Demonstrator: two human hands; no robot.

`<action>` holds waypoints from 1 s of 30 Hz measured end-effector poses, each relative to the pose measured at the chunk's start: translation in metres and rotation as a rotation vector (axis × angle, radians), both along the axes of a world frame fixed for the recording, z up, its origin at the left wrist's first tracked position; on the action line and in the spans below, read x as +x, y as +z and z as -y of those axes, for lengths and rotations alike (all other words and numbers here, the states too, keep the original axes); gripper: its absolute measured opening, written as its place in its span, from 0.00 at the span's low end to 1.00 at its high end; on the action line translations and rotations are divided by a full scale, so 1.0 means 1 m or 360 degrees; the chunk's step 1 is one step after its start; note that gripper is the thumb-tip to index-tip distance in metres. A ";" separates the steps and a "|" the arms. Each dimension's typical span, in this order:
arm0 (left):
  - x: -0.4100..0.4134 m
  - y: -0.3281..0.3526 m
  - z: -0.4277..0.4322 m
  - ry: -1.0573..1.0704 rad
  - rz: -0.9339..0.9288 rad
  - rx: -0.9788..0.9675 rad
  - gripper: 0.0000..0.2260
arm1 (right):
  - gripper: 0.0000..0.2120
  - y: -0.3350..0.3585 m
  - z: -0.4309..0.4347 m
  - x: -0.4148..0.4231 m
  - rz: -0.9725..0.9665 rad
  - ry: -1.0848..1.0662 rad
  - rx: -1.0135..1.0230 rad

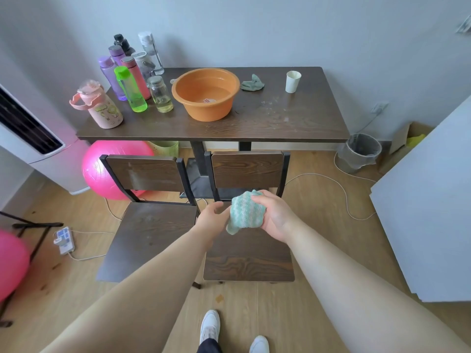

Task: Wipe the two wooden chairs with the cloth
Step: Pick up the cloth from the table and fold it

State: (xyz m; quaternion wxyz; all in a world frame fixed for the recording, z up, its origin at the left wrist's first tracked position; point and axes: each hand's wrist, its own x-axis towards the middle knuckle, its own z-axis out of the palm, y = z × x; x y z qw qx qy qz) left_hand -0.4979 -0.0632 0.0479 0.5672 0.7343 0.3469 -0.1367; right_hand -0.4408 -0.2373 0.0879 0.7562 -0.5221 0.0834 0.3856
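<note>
Wooden floor point(318, 225) under two chairs point(244, 253); right grip point(274, 215) clutches cloth point(246, 212), left point(211, 217) open.

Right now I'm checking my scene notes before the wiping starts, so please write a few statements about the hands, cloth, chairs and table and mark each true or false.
1. The right hand grips the green cloth. True.
2. The left hand rests flat on the left chair. False: it is held up beside the cloth, open.
3. The orange basin sits on the table. True.
4. The paper cup stands on the right chair. False: it stands on the table.
5. A grey rag lies on the table behind the basin. True.
</note>
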 end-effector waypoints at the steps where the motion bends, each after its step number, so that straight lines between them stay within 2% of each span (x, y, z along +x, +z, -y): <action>1: -0.001 -0.001 -0.002 0.0022 -0.0015 -0.0029 0.27 | 0.05 -0.001 -0.002 -0.002 -0.0011 -0.0004 0.0005; 3: -0.004 0.001 -0.003 0.0109 0.0013 -0.0206 0.17 | 0.07 -0.003 -0.007 -0.005 -0.0014 0.0000 -0.0022; 4: -0.005 0.003 -0.002 0.0167 0.0015 -0.0361 0.16 | 0.09 -0.004 -0.010 -0.006 -0.0008 0.0011 -0.0046; 7: -0.008 0.008 -0.008 0.0281 -0.0014 -0.0772 0.18 | 0.13 -0.005 -0.019 -0.011 -0.0005 0.0040 -0.0112; 11: -0.011 0.015 -0.023 0.0228 0.0006 -0.1029 0.19 | 0.13 -0.006 -0.024 -0.013 -0.0021 0.0056 -0.0171; 16: -0.014 0.016 -0.041 0.0042 0.0073 -0.1086 0.16 | 0.13 -0.007 -0.023 -0.011 -0.0031 0.0068 -0.0243; 22: -0.011 0.014 -0.050 -0.0005 0.0122 -0.1084 0.10 | 0.14 -0.012 -0.021 -0.007 -0.0012 0.0058 -0.0267; 28: -0.006 0.018 -0.053 -0.0039 0.0145 -0.1134 0.11 | 0.14 -0.024 -0.020 -0.009 0.0036 0.0084 -0.0368; 30: -0.005 0.018 -0.055 -0.0075 0.0146 -0.1188 0.11 | 0.19 -0.028 -0.026 -0.012 0.0012 0.0121 -0.0480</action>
